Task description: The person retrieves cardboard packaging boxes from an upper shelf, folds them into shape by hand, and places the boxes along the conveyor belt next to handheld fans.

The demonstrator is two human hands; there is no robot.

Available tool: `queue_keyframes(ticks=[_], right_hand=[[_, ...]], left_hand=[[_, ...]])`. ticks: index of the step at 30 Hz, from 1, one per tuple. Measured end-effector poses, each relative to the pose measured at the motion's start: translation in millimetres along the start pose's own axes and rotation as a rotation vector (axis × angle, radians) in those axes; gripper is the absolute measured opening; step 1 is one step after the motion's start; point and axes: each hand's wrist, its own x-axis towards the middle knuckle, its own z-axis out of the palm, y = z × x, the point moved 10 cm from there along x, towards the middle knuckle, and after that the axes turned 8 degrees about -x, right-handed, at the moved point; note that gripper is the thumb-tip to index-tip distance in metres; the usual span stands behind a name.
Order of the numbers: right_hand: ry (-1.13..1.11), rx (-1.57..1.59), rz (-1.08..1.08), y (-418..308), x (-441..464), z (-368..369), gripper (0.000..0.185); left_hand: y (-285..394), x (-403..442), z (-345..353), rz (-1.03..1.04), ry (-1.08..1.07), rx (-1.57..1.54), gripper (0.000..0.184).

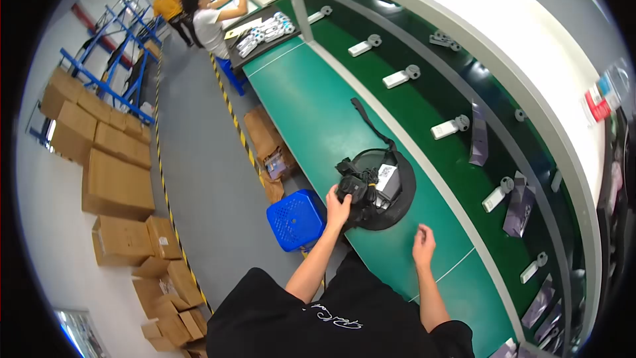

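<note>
You are handling the device (351, 187) beside the round case (405, 207) on the bench (298, 106).
Your left hand (338, 211) is pinching the device, seemingly calling for a steady grip; your right hand (424, 246) is hovering apart, fingers loosely curling, nothing visible between them.

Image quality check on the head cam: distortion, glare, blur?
Head view: strong fisheye, black corners, bench edge and conveyor bowed; bright glare patches on the conveyor's dark surface; white overhead panel looks washed out; print on the white label too small to read; black device loses detail against black straps and cable.
</note>
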Motion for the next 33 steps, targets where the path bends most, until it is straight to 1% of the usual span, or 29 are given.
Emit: queue_keyframes(ticks=[1, 2, 3, 4, 5, 6, 8, 9, 10, 11, 12, 13, 14, 15, 16, 18, 19, 21, 22, 23, 24, 25, 26, 28, 30, 31, 32, 33], right_hand=[[-0.026, 0.027, 0.168, 49, -16, -5, 0.018], [-0.051, 0.061, 0.334, 99, -30, -8, 0.017], [-0.012, 0.066, 0.348, 139, -30, -22, 0.017], [0.061, 0.106, 0.445, 187, -55, -53, 0.015], [0.138, 0.152, 0.537, 228, -81, -85, 0.015], [0.160, 0.211, 0.652, 256, -81, -103, 0.014], [0.214, 0.352, 0.758, 278, -106, -122, 0.015], [0.225, 0.432, 0.770, 283, -118, -121, 0.015], [0.239, 0.499, 0.767, 290, -128, -125, 0.016], [0.267, 0.545, 0.764, 300, -143, -139, 0.016], [0.323, 0.581, 0.765, 316, -162, -162, 0.017], [0.394, 0.520, 0.813, 319, -193, -210, 0.017], [0.501, 0.460, 0.863, 348, -231, -251, 0.017], [0.750, 0.522, 0.862, 385, -287, -291, 0.018], [0.719, 0.635, 0.767, 397, -282, -268, 0.021], [0.776, 0.676, 0.798, 384, -303, -259, 0.021], [0.802, 0.664, 0.825, 368, -312, -254, 0.022], [0.807, 0.659, 0.871, 335, -327, -229, 0.028], [0.811, 0.645, 0.936, 337, -345, -219, 0.028], [0.796, 0.685, 0.926, 346, -355, -216, 0.028], [0.725, 0.698, 0.906, 353, -355, -215, 0.027], [0.718, 0.702, 0.912, 345, -358, -213, 0.027], [0.723, 0.695, 0.916, 341, -351, -210, 0.027], [0.661, 0.686, 0.970, 339, -335, -202, 0.027], [0.605, 0.691, 0.994, 356, -339, -204, 0.026], [0.659, 0.699, 1.002, 372, -359, -210, 0.026], [0.657, 0.723, 0.961, 396, -372, -222, 0.025], [0.603, 0.709, 0.948, 406, -369, -234, 0.024]], left_hand=[[-8, 2, 4, -0.028, -0.012, -0.061, 0.059], [-15, 2, 10, -0.010, -0.049, -0.106, 0.057], [-19, 1, 19, 0.006, -0.087, -0.152, 0.056], [-7, -3, 26, 0.127, -0.032, 0.046, 0.049], [13, -11, 29, 0.200, 0.013, 0.123, 0.044], [43, -28, 17, 0.274, 0.111, 0.176, 0.040], [106, -78, -28, 0.399, 0.263, 0.211, 0.031], [125, -101, -41, 0.440, 0.267, 0.193, 0.028], [134, -118, -40, 0.479, 0.213, 0.170, 0.025], [118, -120, -25, 0.568, 0.109, 0.119, 0.026], [119, -132, 29, 0.615, -0.069, 0.108, 0.026], [124, -149, 96, 0.661, -0.247, 0.094, 0.027], [134, -177, 197, 0.818, -0.487, 0.132, 0.027], [148, -220, 316, 0.983, -0.724, 0.151, 0.028], [163, -227, 336, 1.083, -0.717, 0.239, 0.033], [187, -219, 368, 1.177, -0.641, 0.379, 0.046], [189, -199, 373, 1.183, -0.556, 0.453, 0.054], [175, -141, 354, 1.118, -0.365, 0.635, 0.070], [157, -119, 360, 1.040, -0.366, 0.602, 0.068], [131, -96, 360, 0.876, -0.383, 0.573, 0.063], [111, -76, 348, 0.715, -0.395, 0.533, 0.059], [111, -70, 349, 0.712, -0.403, 0.529, 0.059], [106, -65, 356, 0.720, -0.497, 0.565, 0.056], [92, -65, 366, 0.734, -0.685, 0.633, 0.052], [87, -73, 340, 0.823, -0.580, 0.565, 0.047], [91, -108, 356, 1.005, -0.579, 0.505, 0.048], [95, -135, 360, 1.067, -0.556, 0.487, 0.047], [100, -160, 355, 1.103, -0.522, 0.481, 0.046]])
